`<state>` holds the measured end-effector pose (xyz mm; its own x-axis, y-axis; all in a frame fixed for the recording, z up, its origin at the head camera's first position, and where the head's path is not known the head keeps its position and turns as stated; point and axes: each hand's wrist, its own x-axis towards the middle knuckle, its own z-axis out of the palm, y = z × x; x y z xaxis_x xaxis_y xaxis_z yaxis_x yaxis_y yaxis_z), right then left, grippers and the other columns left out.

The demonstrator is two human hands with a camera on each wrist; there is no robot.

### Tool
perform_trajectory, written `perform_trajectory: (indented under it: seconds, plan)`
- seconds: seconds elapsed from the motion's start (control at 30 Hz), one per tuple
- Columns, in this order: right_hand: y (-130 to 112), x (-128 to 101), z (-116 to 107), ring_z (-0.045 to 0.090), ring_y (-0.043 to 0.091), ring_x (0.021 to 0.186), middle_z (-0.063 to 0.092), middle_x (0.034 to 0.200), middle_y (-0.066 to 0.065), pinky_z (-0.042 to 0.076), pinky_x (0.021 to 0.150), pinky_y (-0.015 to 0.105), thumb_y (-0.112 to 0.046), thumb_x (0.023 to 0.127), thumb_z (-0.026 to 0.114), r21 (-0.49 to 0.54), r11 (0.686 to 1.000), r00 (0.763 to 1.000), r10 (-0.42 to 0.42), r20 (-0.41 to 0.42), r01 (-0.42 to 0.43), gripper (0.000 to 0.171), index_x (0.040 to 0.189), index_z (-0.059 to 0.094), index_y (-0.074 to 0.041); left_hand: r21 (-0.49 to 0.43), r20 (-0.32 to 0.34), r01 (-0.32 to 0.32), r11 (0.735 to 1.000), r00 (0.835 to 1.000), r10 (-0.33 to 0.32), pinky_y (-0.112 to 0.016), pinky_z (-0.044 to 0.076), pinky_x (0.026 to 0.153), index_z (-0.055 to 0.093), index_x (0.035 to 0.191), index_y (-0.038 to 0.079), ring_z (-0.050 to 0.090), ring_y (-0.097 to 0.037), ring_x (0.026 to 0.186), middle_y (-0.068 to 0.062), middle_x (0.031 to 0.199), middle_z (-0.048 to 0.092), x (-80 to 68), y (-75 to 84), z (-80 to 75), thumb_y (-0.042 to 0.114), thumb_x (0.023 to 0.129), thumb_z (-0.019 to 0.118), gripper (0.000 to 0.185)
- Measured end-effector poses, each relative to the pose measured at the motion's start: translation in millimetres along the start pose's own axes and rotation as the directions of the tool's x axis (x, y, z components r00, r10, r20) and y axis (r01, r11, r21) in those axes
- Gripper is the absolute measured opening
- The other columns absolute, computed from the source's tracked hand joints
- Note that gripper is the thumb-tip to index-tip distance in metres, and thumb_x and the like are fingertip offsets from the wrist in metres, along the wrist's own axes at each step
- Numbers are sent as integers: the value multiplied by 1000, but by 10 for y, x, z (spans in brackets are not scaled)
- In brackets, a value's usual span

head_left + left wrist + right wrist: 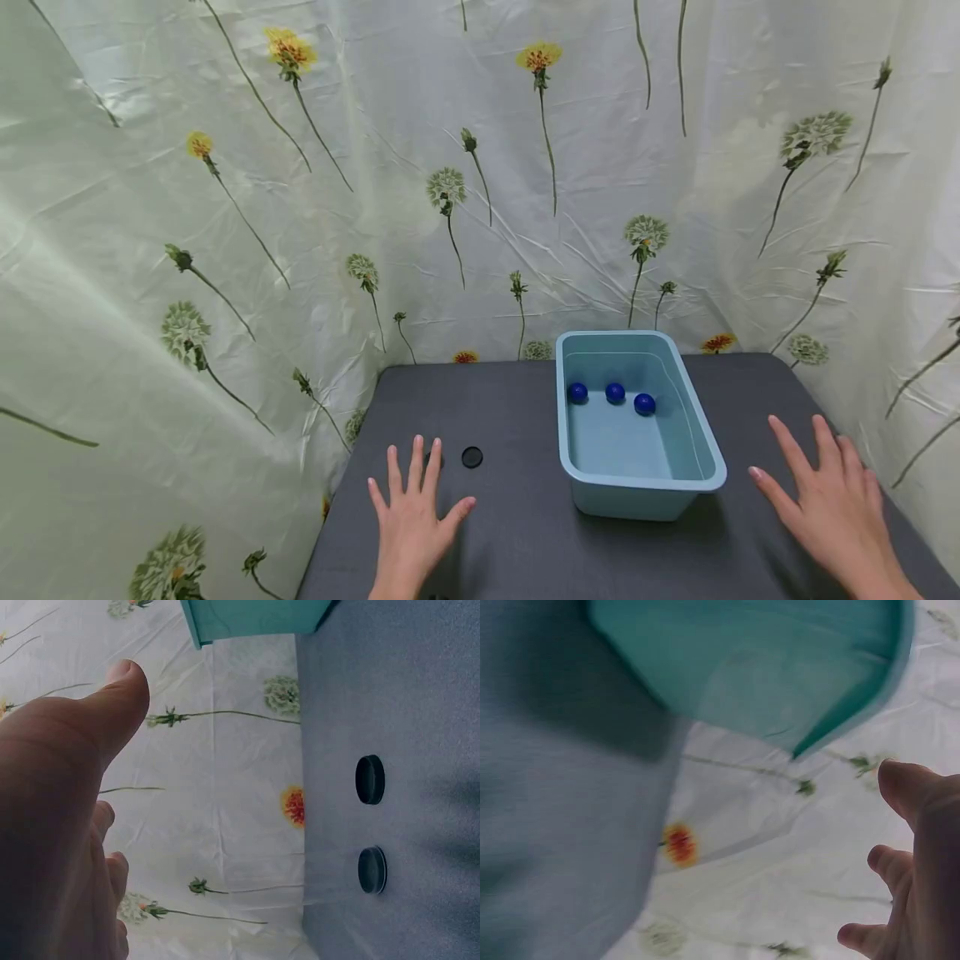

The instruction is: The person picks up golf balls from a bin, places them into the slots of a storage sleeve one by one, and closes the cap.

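Over the left side of the table, my left hand (412, 529) is spread with its fingers straight and holds nothing. Just beyond its fingertips lies a round black cap (472, 457); another black cap (372, 870) shows in the left wrist view and is mostly hidden behind the fingers in the head view. A light blue plastic bin (630, 500) stands right of the middle, with three dark blue balls, one a blue ball (615, 393), on its floor towards the back. To the right of the bin, my right hand (836, 508) hovers with fingers apart, touching nothing.
The dark grey table (517, 542) ends at the back and both sides against a white curtain (480, 167) printed with dandelions. The bin's raised walls stand between the two hands.
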<state>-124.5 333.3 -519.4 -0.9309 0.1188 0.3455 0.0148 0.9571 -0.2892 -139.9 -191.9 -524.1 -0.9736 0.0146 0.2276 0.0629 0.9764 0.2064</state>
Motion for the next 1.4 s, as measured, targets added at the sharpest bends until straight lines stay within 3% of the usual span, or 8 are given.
perform_trajectory:
  seconds: [0.27,0.63,0.93,1.2,1.4]
  plan:
    - [-371,478,-312,17,61,139,11,162,29,22,92,83,-44,92,72,118,975,982,-188,-29,190,87,162,23,-26,-44,-96,-52,998,994,47,-77,8,106,16,162,33,-4,-38,153,-4,168,8,142,-94,-26,78,87,52,94]
    - [-826,1058,-369,33,58,131,28,155,30,33,88,79,-38,93,73,228,915,935,-352,49,333,77,157,36,-20,-144,-106,-57,988,994,42,-75,13,108,18,163,26,-1,-38,153,-4,169,2,354,-260,-61,59,90,67,93]
    - [-1048,1428,-226,40,50,132,33,151,28,39,93,71,-42,98,66,366,890,903,-368,221,273,69,153,40,-11,-315,-184,-34,949,983,-26,-74,19,107,24,161,21,13,-45,149,-17,165,18,444,-409,20,41,89,77,92]
    - [-1129,1694,122,43,49,131,44,145,30,38,99,68,-43,99,64,389,899,873,-345,345,202,68,150,44,-3,-403,-345,-96,910,937,-53,-67,28,108,36,156,9,25,-47,145,-24,157,32,571,-541,248,25,86,83,86]
    - [-1150,1844,459,45,51,128,48,140,34,39,100,66,-31,95,68,332,930,848,-298,438,155,63,144,48,4,-514,-313,-29,857,937,-156,-64,33,105,29,159,17,27,-42,145,-21,158,29,623,-651,398,29,87,81,90]
